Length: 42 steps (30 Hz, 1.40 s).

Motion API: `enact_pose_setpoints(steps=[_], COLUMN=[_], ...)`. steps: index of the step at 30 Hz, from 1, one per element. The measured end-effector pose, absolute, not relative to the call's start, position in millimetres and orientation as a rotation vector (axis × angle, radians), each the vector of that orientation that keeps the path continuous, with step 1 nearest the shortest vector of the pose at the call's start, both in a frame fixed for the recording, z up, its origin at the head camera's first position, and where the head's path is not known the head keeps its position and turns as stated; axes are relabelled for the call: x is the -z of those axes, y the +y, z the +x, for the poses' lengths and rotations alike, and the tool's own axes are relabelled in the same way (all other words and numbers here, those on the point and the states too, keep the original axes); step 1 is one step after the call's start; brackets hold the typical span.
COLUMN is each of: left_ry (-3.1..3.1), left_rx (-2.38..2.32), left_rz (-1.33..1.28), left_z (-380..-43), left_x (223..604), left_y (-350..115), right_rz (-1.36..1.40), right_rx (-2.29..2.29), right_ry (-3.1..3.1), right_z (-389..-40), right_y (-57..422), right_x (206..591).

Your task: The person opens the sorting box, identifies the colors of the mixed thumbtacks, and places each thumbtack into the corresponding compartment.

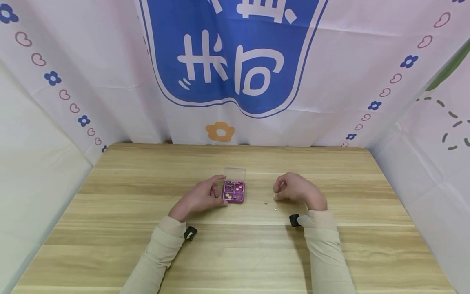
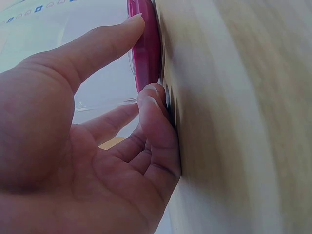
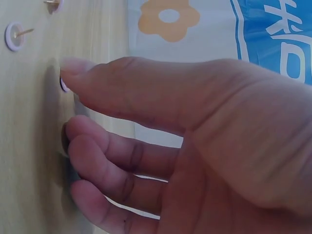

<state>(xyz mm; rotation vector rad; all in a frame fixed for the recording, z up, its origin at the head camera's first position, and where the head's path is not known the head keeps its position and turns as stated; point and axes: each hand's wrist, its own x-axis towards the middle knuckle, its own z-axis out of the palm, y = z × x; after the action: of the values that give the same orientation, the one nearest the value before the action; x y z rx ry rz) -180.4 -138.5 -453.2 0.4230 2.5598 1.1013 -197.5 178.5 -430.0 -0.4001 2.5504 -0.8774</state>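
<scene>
A small purple compartment box sits on the table in the head view, its clear lid swung back. Inside lie greenish, pinkish and yellow tacks, plus something dark purple. My left hand holds the box from the left, thumb at its near edge and index finger by the lid hinge. In the left wrist view the thumb presses the box's side. To the right, the thumb of my right hand pinches a thumbtack, mostly hidden by the fingertip. Two thumbtacks lie close by, one with its point upward.
The light wooden table reaches back to a printed cloth. More cloth hangs at the left and right sides. A small black device sits at each wrist, over beige sleeves.
</scene>
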Motion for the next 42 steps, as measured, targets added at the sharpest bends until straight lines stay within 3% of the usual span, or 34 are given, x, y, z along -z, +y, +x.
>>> enact_pose_setpoints(steps=[42], left_ry=[2.565], left_rx=[-1.091], left_rz=[0.414], left_z=[-181.1], left_x=[455.1], left_y=[-138.7], right_rz=[-0.505], right_rx=[0.942], right_ry=[2.759], right_z=[-204.6], right_y=[168.7], right_x=[426.6])
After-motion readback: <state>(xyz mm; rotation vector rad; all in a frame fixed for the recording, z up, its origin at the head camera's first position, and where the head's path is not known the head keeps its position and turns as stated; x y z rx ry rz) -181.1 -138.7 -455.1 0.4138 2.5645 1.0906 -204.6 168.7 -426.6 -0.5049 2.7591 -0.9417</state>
